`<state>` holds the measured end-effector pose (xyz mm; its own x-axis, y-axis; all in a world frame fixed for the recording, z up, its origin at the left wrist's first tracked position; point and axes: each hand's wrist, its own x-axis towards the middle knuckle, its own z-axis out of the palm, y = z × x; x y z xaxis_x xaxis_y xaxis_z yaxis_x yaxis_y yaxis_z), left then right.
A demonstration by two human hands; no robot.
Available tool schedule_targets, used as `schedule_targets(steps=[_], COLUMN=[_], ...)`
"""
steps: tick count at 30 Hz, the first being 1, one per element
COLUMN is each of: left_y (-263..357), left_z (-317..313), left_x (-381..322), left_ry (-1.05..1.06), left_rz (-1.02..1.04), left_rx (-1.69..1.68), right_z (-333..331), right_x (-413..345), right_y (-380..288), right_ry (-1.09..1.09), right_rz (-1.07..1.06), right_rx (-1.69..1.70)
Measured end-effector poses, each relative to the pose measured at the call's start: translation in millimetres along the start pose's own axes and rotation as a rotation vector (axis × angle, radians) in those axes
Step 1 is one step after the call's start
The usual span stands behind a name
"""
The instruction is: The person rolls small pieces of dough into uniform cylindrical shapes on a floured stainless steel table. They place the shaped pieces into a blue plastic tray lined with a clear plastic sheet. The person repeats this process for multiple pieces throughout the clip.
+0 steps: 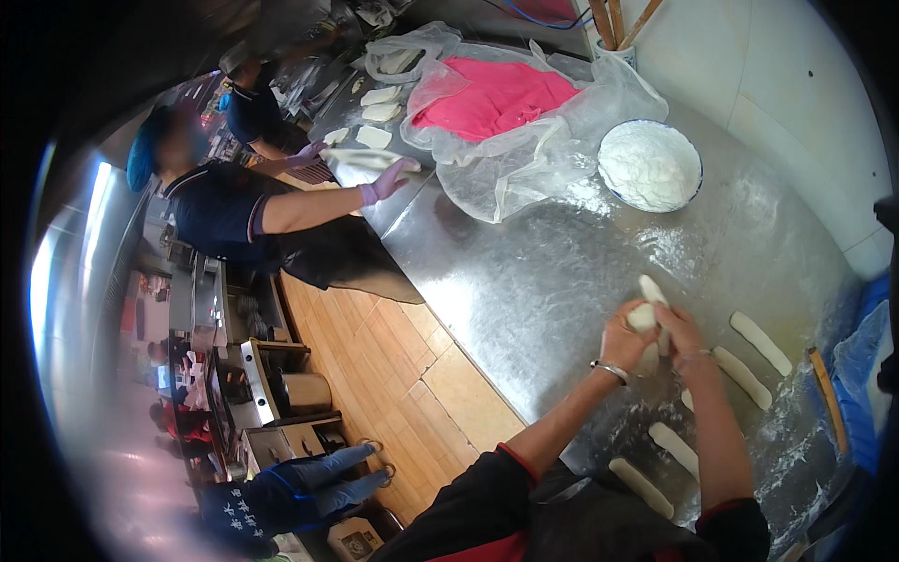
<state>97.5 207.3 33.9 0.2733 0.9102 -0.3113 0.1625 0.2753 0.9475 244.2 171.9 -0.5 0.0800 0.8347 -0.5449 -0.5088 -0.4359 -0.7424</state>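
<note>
Both hands come together over the floured steel worktop at the right. My left hand [625, 336], with a bracelet at the wrist, grips a pale lump of dough [641, 318]. Between the fingers of my right hand [683, 334] is a dough strip [653, 288], its far end pointing away from me. The two dough pieces meet between the hands, and their lower parts are partly hidden by fingers. Around my right forearm lie several dough strips, among them one on the right [762, 344], a second [742, 378], and one nearer me [641, 487].
A bowl of white flour [650, 166] stands ahead on the steel worktop [491, 295]. Beyond it is a pink cloth [491, 95] amid clear plastic. A gloved co-worker [225, 211] stretches dough [369, 159] at the left. A wooden stick [829, 400] lies at the right edge.
</note>
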Motion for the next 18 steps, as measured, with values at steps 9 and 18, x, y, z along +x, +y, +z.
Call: schedule_targets(steps=[9, 18], left_y=[52, -16], left_z=[114, 299], left_x=[-134, -256], left_ry=[-0.651, -0.577], left_rz=[-0.226, -0.214], left_rx=[-0.442, -0.687], right_z=[-174, -276], right_x=[-269, -523], right_y=[48, 228], right_ry=[0.34, 0.751], right_rz=[-0.408, -0.472], right_rx=[0.428, -0.435])
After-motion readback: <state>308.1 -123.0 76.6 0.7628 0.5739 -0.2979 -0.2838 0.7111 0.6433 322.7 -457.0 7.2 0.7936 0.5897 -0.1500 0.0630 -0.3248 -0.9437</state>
